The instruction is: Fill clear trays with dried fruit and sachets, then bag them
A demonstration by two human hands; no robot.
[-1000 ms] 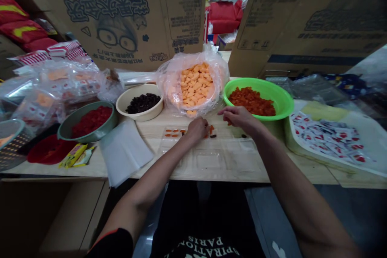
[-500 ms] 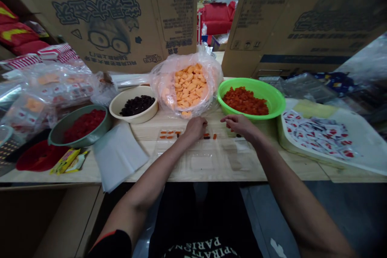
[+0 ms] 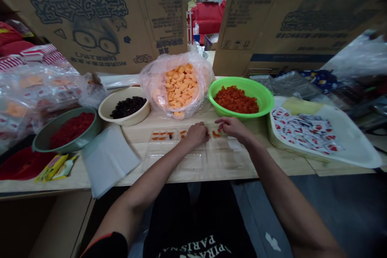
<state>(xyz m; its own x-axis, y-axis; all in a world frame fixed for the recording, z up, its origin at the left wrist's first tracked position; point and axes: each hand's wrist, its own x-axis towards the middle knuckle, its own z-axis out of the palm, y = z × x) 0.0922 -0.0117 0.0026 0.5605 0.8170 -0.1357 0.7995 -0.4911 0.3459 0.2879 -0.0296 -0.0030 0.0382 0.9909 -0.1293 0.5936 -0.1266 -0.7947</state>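
**Two hands work over a clear tray of small orange fruit pieces**

The person's left hand [image 3: 197, 135] is curled knuckles-up over a clear plastic compartmented tray [image 3: 178, 162]. Its fingertips are hidden beneath it, so I cannot tell whether it grips anything. The right hand [image 3: 232, 127] is half-curled, with its fingers angled down and reaching toward small orange fruit pieces [image 3: 215, 133] just beside them on the tray; it is not clear whether it holds one. More small orange fruit pieces [image 3: 160, 136] lie in a row at the tray's far edge, near 10 o'clock from the hands.

With the person's body at 6 o'clock, a clear plastic bag of pale orange slices [image 3: 177, 84] sits at 12 o'clock on the light wooden table [image 3: 284, 165]. A round green plastic basin of diced red-orange fruit [image 3: 270, 98] is at 1 o'clock. A round cream bowl of dark dried fruit [image 3: 127, 120] is at 10 o'clock, and a round grey-green bowl of red dried fruit [image 3: 90, 134] is at 9 o'clock. A stack of white paper sheets [image 3: 105, 157] is at 8 o'clock. A white tray of red-and-white sachets [image 3: 356, 145] is at 3 o'clock.
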